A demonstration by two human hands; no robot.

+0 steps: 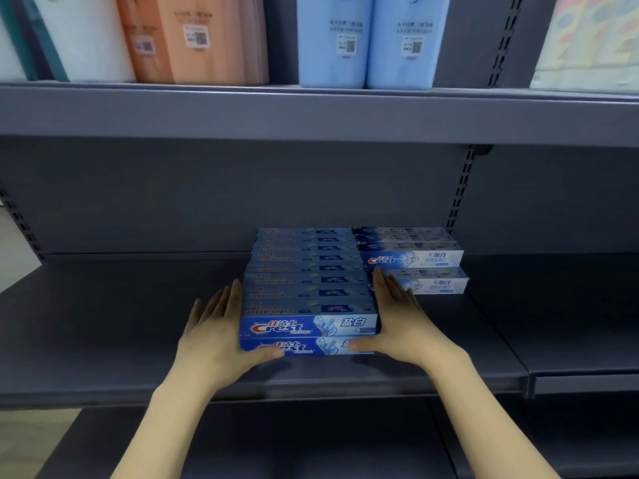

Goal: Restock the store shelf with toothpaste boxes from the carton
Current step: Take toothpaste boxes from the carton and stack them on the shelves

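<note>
A two-layer block of blue Crest toothpaste boxes (307,292) lies on the dark grey middle shelf (121,323). My left hand (221,326) presses flat against the block's left end, with its thumb on the front of the bottom box. My right hand (397,319) presses flat against the right end, thumb on the front as well. The fingers of both hands are straight. To the right of the block stands a smaller stack of white-blue Crest boxes (415,261). The carton is out of view.
The upper shelf (311,112) carries white, orange and light blue packs (366,39). Slotted uprights (460,191) run up the back panel. Bare shelf surface stretches left of the block and right of the white-blue stack. A lower shelf (311,440) shows below.
</note>
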